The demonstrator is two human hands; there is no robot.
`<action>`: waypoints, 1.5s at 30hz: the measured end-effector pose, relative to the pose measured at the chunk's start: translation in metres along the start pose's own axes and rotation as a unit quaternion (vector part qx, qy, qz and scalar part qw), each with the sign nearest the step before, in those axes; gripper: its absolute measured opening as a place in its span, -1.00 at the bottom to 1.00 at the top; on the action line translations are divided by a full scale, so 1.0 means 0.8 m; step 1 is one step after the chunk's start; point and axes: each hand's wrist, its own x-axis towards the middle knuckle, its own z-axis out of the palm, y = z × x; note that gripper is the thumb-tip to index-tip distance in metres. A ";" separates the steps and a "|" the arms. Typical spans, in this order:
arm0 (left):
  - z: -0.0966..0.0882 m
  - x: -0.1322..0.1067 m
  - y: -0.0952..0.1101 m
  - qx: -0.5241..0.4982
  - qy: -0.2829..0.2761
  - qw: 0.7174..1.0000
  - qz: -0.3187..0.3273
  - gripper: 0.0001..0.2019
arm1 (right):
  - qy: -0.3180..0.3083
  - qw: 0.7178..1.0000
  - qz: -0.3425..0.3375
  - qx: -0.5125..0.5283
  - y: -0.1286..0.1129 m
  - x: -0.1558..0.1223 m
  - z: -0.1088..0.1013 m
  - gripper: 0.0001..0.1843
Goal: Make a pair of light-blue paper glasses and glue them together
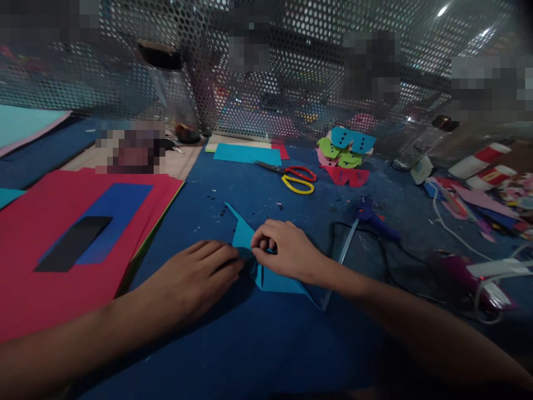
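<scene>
- Lying on the dark blue surface (200,350), between and partly beneath the two hands, is a folded piece of light blue paper (283,281) with narrow points at its far left and near right ends.
- Curled over its middle, the right hand (287,250) has thumb and forefinger bent close together with a small gap showing behind their tips; whether they pinch the paper or only press it, I cannot tell.
- Loosely bent, palm down, the left hand (208,266) has its fingertips at the paper's left edge; what lies under them is hidden, so a grip cannot be confirmed.
- Being thin sheet, the paper should be very light, fairly stiff along its folds but soft across single layers, quick to crease or tear, and apt to slide when brushed.
- Layered folds near the middle look the best place to take hold, with a light fingertip pinch; the slim points would probably bend.
- Just beside the near right point is a pale glue stick (350,241), running from the blue glue gun (375,219); scissors (291,175) lie farther back.
</scene>
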 end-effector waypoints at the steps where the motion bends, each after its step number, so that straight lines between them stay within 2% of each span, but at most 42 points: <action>1: 0.001 0.000 0.000 0.001 0.001 1.000 0.000 -0.77 | 0.000 1.000 -0.004 -0.005 0.000 -0.001 0.000 -0.94; 6: 0.004 0.000 0.001 0.005 0.007 1.000 -0.010 -0.74 | -0.004 1.000 -0.015 -0.022 0.000 -0.002 0.001 -0.89; 12: 0.007 0.001 0.000 -0.008 -0.013 0.999 -0.030 -0.75 | -0.006 1.000 -0.014 -0.021 0.000 -0.002 0.001 -0.87; 23: 0.000 0.004 -0.001 -0.046 0.023 0.998 -0.028 -0.79 | -0.005 1.000 -0.020 -0.019 0.000 -0.003 -0.001 -0.89; 29: 0.003 -0.003 -0.007 -0.031 0.038 0.999 -0.020 -0.80 | -0.004 1.000 -0.017 -0.019 -0.001 -0.004 -0.001 -0.90; 34: 0.003 -0.003 -0.007 -0.023 0.029 0.999 -0.014 -0.79 | 0.006 1.000 -0.018 -0.024 -0.002 -0.004 0.000 -0.94; 45: 0.002 -0.003 -0.006 -0.035 0.004 0.999 -0.016 -0.80 | -0.010 1.000 -0.006 -0.007 0.001 -0.003 -0.001 -0.87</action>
